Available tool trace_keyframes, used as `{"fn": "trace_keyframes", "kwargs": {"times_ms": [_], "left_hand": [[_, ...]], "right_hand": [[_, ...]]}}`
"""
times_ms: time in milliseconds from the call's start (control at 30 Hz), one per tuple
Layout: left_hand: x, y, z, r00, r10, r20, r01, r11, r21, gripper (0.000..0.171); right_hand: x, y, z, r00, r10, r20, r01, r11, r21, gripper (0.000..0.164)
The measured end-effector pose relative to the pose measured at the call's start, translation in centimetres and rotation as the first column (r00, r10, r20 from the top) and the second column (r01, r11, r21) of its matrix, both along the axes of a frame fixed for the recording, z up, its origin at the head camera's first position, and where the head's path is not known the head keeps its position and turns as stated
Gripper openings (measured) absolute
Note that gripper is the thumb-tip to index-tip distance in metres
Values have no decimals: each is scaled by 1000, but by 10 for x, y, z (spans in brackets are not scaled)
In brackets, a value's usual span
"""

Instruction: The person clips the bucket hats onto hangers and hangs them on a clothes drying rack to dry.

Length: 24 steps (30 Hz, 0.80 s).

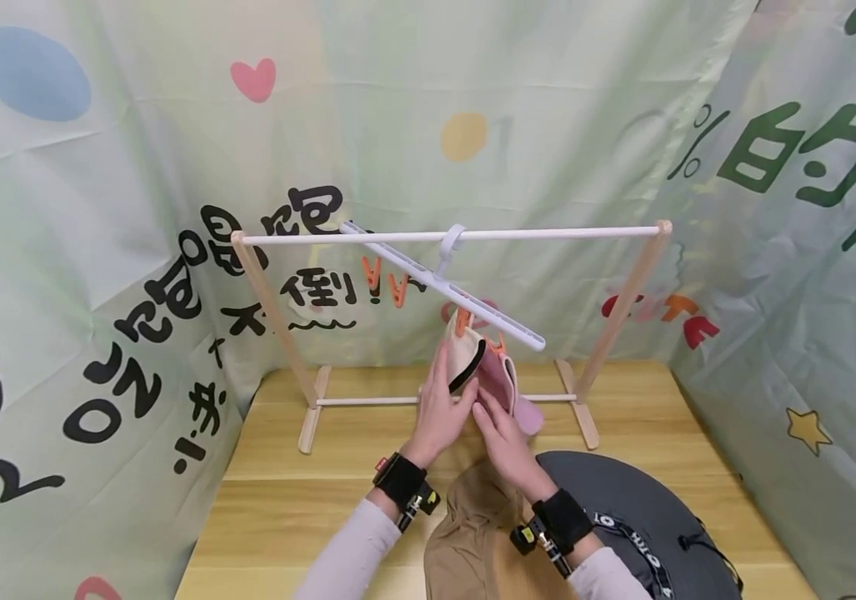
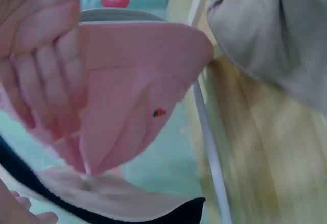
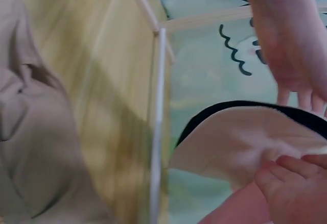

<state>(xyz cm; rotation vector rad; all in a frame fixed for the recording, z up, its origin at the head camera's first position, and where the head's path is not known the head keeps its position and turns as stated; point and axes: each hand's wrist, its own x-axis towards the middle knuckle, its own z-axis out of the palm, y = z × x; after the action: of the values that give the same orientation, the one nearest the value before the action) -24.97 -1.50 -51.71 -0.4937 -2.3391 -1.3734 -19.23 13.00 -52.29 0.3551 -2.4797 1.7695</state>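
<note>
A wood-grain table (image 1: 247, 517) fills the lower part of the head view, backed and flanked by a pale green printed curtain (image 1: 390, 50) with hearts, dots and large dark characters; on the table stands a wooden rack (image 1: 270, 308) with white rods, and from its top rod a lavender hanger (image 1: 416, 269) hangs aslant; two orange clips (image 1: 371, 272) dangle from its far part, while a pink-and-cream cloth piece (image 1: 498, 379) hangs below its near part, at two more; the left hand (image 1: 443, 412) touches the cream side with fingers extended, the right hand (image 1: 506, 442) touches the pink side, its fingers loosely straight; nearer the person lie a brown cloth item (image 1: 465, 525) and a dark grey hat (image 1: 623, 492) with a lettered strap; the left wrist view alone reveals a tiny red emblem (image 2: 159, 113) on the pink cloth; the right wrist view spreads out the curved black edge (image 3: 225, 105) of the cream part, the left hand's fingers partly hidden behind it.
</note>
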Motion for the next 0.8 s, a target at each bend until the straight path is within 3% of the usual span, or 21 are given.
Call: {"fn": "trace_keyframes", "kwargs": {"times_ms": [133,267,400,533,633,733,800], "left_hand": [[-5,-25,10,999,-40,29,41,999,-15,82],[-12,-49,29,998,-36,52,38,998,-46,79],[-20,-68,51,1000,-25,8,25,995,-95,73],[-30,-81,72,997,13,-82,-24,991,-133,68],[-39,-89,86,992,49,-120,-66,988,-138,67],[-50,-96,97,992,53,-113,-67,989,-131,68],[-58,-100,103,997,26,-79,-33,995,-94,69]], "right_hand": [[7,3,-12,999,39,36,-40,998,40,51],[19,15,-29,996,82,39,-85,991,100,47],[31,32,-48,992,111,60,-118,984,134,44],[41,47,-61,996,18,88,-33,984,175,39],[45,54,-69,996,-77,50,63,971,229,33],[46,57,-74,988,-149,-40,154,941,300,26],[47,58,-77,975,-197,-102,220,913,344,22]]}}
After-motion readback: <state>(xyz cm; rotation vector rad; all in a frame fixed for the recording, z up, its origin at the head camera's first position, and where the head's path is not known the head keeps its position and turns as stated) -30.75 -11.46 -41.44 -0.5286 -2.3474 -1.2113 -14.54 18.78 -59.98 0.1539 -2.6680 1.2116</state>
